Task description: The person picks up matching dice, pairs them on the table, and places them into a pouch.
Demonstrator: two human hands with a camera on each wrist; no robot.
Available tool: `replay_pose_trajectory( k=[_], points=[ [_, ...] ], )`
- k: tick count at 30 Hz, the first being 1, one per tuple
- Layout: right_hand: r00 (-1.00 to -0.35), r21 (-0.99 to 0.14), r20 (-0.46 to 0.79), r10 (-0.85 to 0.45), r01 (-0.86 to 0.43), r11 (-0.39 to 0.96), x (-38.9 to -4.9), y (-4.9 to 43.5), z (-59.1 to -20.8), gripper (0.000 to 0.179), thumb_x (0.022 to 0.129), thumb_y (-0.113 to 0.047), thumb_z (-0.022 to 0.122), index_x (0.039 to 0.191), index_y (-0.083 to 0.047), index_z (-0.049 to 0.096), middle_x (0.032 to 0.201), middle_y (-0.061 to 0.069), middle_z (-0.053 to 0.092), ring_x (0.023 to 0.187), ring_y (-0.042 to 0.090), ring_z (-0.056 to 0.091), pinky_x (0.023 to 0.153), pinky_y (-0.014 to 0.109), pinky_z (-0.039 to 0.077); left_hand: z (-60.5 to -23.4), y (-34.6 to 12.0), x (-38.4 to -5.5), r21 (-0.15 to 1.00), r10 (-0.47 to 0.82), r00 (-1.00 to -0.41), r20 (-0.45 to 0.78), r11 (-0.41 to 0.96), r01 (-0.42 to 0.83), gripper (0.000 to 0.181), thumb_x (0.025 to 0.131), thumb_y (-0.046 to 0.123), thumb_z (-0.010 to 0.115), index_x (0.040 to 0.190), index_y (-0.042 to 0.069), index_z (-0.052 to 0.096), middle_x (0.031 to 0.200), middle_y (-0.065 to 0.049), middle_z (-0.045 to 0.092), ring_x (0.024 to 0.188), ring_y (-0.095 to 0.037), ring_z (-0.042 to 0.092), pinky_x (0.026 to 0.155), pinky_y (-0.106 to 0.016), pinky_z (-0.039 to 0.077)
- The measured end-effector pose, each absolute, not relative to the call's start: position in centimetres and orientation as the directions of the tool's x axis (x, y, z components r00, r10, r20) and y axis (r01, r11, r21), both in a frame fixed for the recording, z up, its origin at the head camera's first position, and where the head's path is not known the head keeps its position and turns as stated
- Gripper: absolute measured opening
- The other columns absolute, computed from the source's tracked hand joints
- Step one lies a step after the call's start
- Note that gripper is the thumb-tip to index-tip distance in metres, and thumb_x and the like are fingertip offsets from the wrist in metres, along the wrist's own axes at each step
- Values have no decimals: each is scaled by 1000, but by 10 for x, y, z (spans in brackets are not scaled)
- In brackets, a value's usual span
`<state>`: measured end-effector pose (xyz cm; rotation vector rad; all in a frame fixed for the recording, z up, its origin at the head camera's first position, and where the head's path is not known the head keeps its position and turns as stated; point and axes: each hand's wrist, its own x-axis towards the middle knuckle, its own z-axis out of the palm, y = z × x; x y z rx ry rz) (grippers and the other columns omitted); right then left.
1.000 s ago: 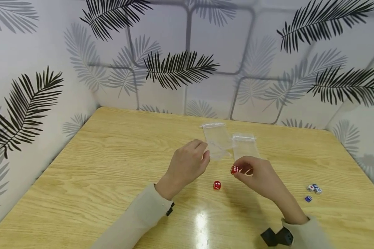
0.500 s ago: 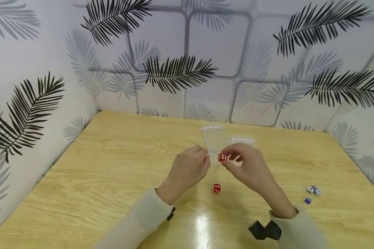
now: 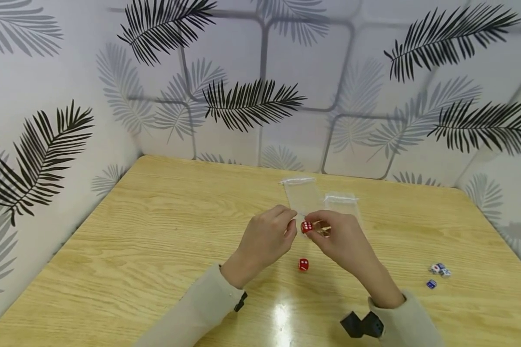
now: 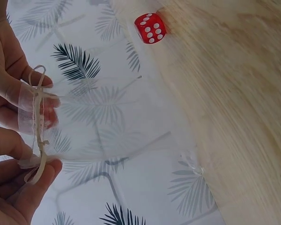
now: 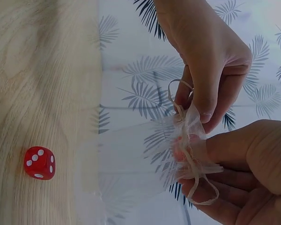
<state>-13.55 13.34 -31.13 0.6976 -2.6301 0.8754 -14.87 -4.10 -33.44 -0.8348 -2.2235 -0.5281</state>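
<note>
My left hand (image 3: 267, 236) pinches the gathered mouth of a sheer white drawstring pouch (image 4: 112, 122), whose pale cord loops (image 5: 206, 199) stick out at both sides. Thumb and fingers of my right hand (image 3: 338, 236) hold a red die (image 3: 307, 227) with white pips right at that mouth. In the left wrist view the die shows red through the mesh, with the right fingers partly behind the fabric. The pouch body hangs below the hands. A second red die (image 3: 303, 264) rests on the wooden table (image 3: 178, 217), nearer the front than the hands.
Two more sheer pouches, a left one (image 3: 301, 190) and a right one (image 3: 343, 200), lie flat behind the hands. Small white dice (image 3: 445, 273) and a blue die (image 3: 431, 284) sit at the right. A leaf-patterned wall (image 3: 226, 140) borders the table.
My right hand has moved left with the red die, from over the table to the pouch mouth beside my left hand. The left hand has stayed nearly still.
</note>
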Motion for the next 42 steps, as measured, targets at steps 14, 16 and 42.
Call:
replay_pose_trajectory(
  k=[14, 16, 42],
  points=[
    [-844, -496, 422, -332, -521, 694, -135, 135, -310, 29, 78, 11, 68, 106, 6, 68, 100, 19, 70, 80, 26, 70, 69, 34, 58, -335, -42, -149, 115, 422, -554, 718, 713, 692, 17, 80, -1, 68, 96, 2, 71, 93, -7, 71, 76, -16, 69, 61, -23, 55],
    [-838, -491, 431, -335, -529, 692, -135, 135, -310, 28, 78, 11, 68, 106, 5, 68, 100, 19, 70, 79, 27, 71, 68, 34, 58, -335, -42, -148, 116, 424, -553, 717, 710, 695, 16, 80, 0, 67, 96, 2, 71, 92, -7, 70, 75, -15, 68, 60, -22, 54],
    [-879, -548, 355, -318, -471, 691, -125, 167, -329, 36, 78, -5, 76, 111, 1, 63, 107, 17, 67, 92, 31, 67, 78, 40, 56, -333, -44, -150, 139, 440, -577, 688, 701, 700, 15, 83, 3, 65, 97, 0, 70, 94, -10, 70, 71, -15, 67, 56, -22, 53]
  ],
)
